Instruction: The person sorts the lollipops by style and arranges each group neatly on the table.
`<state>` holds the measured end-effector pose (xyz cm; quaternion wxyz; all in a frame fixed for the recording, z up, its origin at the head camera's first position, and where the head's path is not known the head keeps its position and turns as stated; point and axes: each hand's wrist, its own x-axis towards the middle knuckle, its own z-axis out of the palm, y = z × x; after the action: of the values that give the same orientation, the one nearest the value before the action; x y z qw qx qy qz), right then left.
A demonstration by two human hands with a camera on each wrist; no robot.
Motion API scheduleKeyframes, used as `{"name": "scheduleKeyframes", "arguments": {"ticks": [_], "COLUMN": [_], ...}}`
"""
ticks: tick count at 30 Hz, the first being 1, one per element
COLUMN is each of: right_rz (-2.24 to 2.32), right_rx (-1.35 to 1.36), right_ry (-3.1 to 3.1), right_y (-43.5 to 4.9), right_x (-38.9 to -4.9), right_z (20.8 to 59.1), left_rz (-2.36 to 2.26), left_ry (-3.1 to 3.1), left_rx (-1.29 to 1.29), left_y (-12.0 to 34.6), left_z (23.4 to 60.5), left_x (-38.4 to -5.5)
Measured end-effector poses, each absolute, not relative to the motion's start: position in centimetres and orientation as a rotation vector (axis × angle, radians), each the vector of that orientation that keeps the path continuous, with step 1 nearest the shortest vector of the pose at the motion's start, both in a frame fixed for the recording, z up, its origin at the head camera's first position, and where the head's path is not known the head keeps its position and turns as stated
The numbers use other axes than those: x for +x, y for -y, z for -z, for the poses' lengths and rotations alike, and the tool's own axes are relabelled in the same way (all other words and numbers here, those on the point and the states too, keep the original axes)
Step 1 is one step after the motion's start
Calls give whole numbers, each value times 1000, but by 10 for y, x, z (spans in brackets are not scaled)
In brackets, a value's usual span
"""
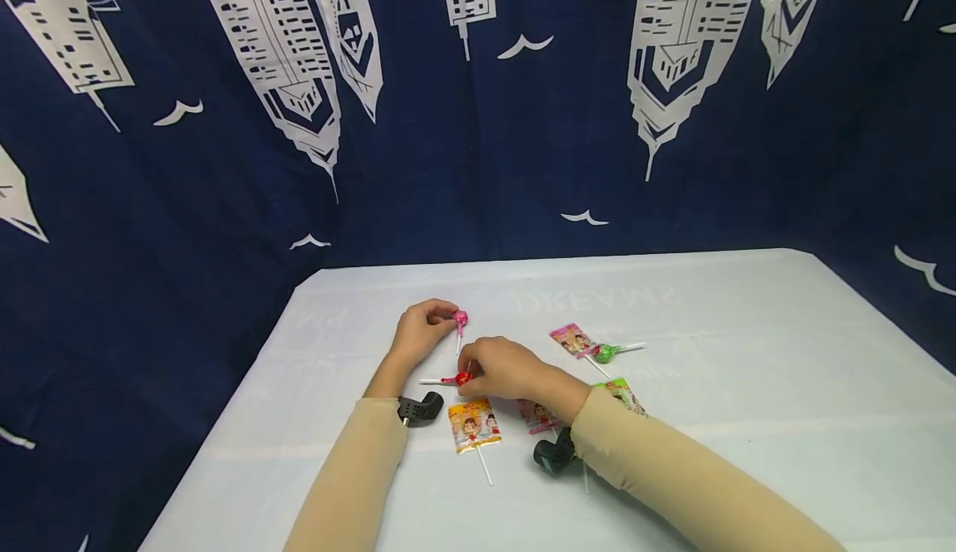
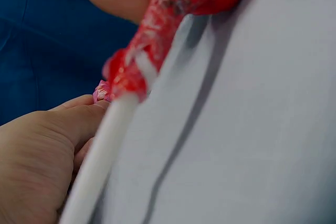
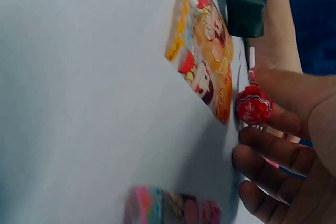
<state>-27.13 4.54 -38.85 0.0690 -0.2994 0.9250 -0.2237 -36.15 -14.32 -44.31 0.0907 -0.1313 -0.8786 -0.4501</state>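
Toward the far side of the table, my left hand (image 1: 420, 334) pinches a pink ball lollipop (image 1: 460, 319) by its wrapped head, the white stick pointing toward me. Just nearer and to the right, my right hand (image 1: 508, 369) holds the head of a red lollipop (image 1: 463, 378) between thumb and fingers. Its stick points left. In the right wrist view the red lollipop (image 3: 254, 107) sits at the thumb and index finger, while the other fingers are loosely bent. The red wrapper (image 2: 142, 51) fills the front of the left wrist view, partly covering the left hand (image 2: 47, 156).
A flat lollipop in an orange packet (image 1: 474, 426) lies near the right hand. A pink packet (image 1: 536, 416) and a green packet (image 1: 622, 393) are partly hidden by the right arm. Farther right, another pink packet (image 1: 572, 339) lies against a green ball lollipop (image 1: 606, 354).
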Motion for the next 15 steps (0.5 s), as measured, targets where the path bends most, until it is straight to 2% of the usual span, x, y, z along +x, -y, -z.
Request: {"name": "scheduleKeyframes", "arguments": {"ticks": [9,15], "right_rz": [881,1057], "right_rx": [-949,-836], "right_ry": [-2723,-2671], "right_y": [-57,-72], "right_x": [-282,-296], "right_z": [386,379], "left_rz": [1331,1345], "left_ry": [2609,2604], "left_rx": [-381,-388], "left_y": [141,141], "left_z": [441,440], "left_x": [-361,-360]}}
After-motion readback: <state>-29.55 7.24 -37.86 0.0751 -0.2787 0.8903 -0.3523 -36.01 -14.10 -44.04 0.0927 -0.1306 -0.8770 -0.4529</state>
